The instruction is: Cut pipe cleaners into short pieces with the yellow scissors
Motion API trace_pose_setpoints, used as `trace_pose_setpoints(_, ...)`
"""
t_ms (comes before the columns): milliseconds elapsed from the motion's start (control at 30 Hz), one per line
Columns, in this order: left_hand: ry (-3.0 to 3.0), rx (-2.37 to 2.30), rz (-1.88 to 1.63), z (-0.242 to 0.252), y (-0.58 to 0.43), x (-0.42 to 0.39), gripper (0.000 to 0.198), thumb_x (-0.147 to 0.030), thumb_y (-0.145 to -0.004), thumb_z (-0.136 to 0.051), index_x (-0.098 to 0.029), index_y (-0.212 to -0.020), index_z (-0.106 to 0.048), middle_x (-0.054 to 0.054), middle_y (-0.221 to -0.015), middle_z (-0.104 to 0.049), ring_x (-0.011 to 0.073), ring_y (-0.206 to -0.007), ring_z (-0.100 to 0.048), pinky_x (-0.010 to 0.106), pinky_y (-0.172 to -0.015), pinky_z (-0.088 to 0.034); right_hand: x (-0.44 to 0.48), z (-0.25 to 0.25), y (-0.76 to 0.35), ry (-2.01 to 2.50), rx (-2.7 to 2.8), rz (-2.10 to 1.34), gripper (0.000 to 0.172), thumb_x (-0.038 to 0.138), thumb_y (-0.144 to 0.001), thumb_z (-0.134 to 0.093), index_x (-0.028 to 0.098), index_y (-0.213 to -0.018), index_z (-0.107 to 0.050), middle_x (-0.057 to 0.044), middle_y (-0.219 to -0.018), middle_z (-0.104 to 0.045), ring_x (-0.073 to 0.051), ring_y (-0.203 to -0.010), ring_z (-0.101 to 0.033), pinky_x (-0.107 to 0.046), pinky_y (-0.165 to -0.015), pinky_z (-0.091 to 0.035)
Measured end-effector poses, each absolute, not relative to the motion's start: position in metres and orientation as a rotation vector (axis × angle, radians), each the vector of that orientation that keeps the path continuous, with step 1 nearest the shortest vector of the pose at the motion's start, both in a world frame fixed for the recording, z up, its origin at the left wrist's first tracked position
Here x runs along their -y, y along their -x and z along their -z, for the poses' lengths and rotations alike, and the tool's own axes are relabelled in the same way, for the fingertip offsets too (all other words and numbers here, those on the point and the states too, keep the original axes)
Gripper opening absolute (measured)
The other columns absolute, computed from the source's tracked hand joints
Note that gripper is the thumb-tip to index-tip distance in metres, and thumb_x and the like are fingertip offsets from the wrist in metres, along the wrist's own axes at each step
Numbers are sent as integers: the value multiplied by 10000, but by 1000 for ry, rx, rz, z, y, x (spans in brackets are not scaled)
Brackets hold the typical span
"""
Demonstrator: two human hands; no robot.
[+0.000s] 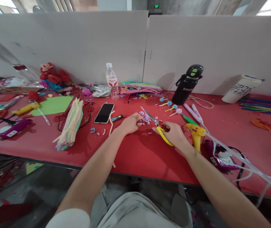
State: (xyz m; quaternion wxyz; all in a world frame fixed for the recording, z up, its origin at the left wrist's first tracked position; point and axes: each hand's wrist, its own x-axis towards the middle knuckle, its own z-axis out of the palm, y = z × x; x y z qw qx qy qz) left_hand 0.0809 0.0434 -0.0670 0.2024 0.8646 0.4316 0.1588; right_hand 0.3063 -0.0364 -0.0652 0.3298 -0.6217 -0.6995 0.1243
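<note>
My right hand (pixel 174 133) grips a pair of scissors (pixel 164 136) with yellow and red handles. Their blades point away and to the left, above the red tabletop. My left hand (pixel 132 123) rests on the table with its fingers curled at the edge of a small pile of short lilac fuzzy pieces (pixel 145 117), which look like cut pipe cleaner. Whatever lies between its fingertips is hidden. Beside my left wrist lie a cream pipe cleaner (pixel 111 125), a dark-blue lighter-like stick (pixel 118 117) and a phone (pixel 104 113).
A bundle of pale pipe cleaners (pixel 72 125) lies to the left. Behind stand a water bottle (pixel 112 82) and a black flask (pixel 188 85). A yellow glue gun (pixel 196 134) and a purple power strip (pixel 221 158) with cables flank my right forearm. A white cup (pixel 241 88) leans farther right.
</note>
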Motion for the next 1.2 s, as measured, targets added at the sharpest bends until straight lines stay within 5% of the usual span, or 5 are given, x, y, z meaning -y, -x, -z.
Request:
trace_pose_setpoints(600,-2210,-1252,-557,68,-87,-40,74,-226,-871,-492,-199,-902,-553,32,-857,-642,145,-722,-562,267,-647,-383,35,70,-309,1618,1843,-314,507,623,-735,-616,184,-576,-418,30,-559,-341,-94,-548,-262,-244,-474,-205)
trace_pose_setpoints(800,-2265,-1257,-635,70,-86,-41,112,-230,-874,-475,-199,-929,-567,55,-931,-642,161,-782,-588,288,-714,-421,34,73,-310,1611,1833,-316,503,620,-736,-615,184,-576,-421,28,-551,-350,-97,-546,-270,-246,-479,-214)
trace_pose_setpoints(1033,-2388,-1252,-542,74,-80,-42,369,-247,-831,-534,-238,-1199,-566,85,-1156,-569,200,-960,-614,319,-867,-457,34,73,-310,1614,1844,-333,462,579,-736,-632,180,-598,-445,31,-559,-383,-98,-549,-300,-243,-495,-228)
trace_pose_setpoints(1200,-2365,-1229,-539,74,-79,-41,272,-264,-855,-528,-260,-1108,-628,65,-1116,-584,188,-965,-618,304,-874,-460,34,72,-310,1617,1855,-332,475,594,-742,-618,185,-589,-431,33,-554,-378,-98,-543,-299,-247,-499,-224)
